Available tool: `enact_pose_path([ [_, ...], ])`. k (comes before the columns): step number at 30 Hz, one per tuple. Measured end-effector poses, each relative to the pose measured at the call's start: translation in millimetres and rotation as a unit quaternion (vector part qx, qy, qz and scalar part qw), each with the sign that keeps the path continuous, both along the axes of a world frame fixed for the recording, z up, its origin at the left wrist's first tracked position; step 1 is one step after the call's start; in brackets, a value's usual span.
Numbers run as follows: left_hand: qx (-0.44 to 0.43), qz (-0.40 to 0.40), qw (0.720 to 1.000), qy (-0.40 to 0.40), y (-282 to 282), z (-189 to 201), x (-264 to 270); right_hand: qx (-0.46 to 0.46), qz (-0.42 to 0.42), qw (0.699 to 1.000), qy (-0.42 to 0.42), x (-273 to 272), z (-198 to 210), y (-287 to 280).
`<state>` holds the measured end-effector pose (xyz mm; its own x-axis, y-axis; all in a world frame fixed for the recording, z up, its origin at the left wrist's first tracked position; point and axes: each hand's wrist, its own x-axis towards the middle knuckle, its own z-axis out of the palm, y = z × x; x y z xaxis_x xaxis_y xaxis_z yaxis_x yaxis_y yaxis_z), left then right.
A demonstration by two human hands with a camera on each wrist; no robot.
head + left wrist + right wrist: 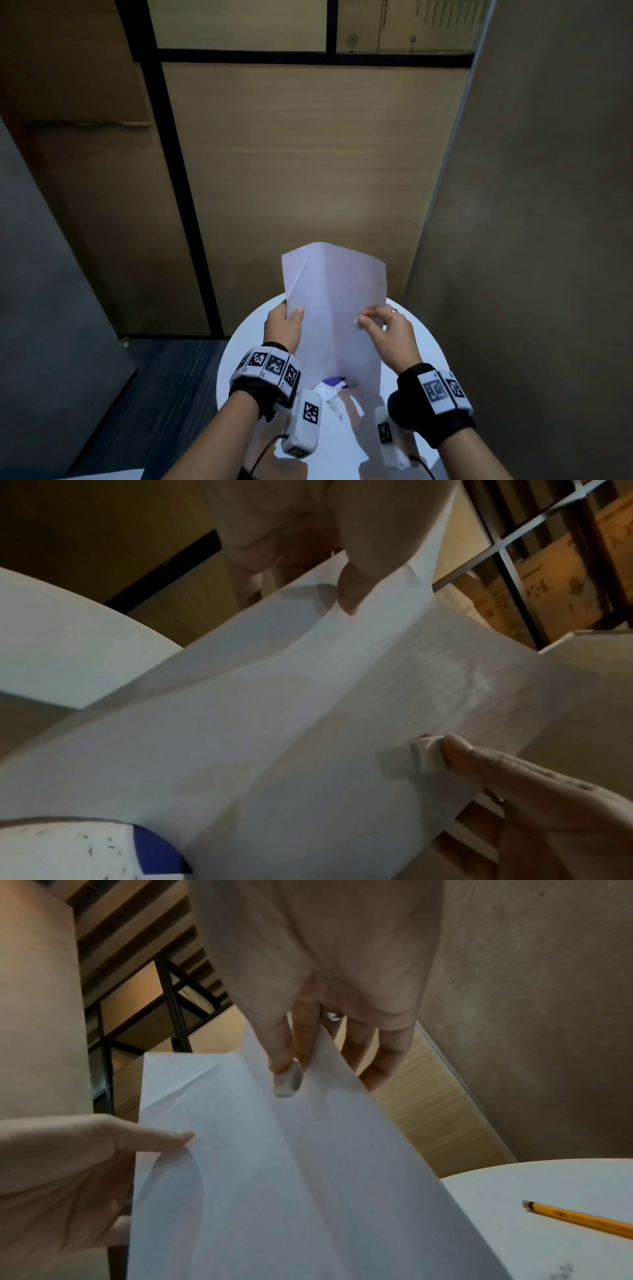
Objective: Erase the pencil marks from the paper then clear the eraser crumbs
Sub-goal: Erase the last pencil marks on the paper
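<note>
Between left hand (286, 325) and right hand (390, 330), paper (334, 291) hangs pinched.

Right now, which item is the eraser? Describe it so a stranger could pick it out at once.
Start at the round white table, then the creased paper held up over it by both hands. At the sheet's right edge, the right hand pinches a small off-white eraser against it, duller and thicker than the paper.

paper (334, 301) lifted, creased down middle, tilted over round table (239, 346) | left hand (283, 325) pinches left edge | right hand (387, 329) pinches right edge, eraser (358, 321) at fingertips | crumbs (331, 404) below
</note>
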<state>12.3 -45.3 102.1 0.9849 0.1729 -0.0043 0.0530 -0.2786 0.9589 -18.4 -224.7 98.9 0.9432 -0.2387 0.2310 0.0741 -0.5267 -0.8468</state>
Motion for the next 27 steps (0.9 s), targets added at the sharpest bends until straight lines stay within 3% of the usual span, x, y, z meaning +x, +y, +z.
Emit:
enact_pose_path([
  [6,-0.001,0.008,1.0,0.007,-1,7,-8,0.005,-0.033,0.999,-0.014,-1,0,-1],
  [10,0.009,-0.021,0.999,0.034,0,0,-8,-0.027,-0.013,0.998,0.051,1,-8,-1],
  [15,-0.005,-0.013,1.0,0.01,-1,1,-7,-0.01,-0.028,0.999,0.027,2,-9,-3],
  [19,0.04,-0.049,0.997,0.043,0,0,-5,-0.016,-0.02,0.997,0.078,6,-15,-5],
  [27,0.021,0.006,0.999,-0.032,7,26,8,0.059,-0.042,0.997,0.009,16,3,-15],
])
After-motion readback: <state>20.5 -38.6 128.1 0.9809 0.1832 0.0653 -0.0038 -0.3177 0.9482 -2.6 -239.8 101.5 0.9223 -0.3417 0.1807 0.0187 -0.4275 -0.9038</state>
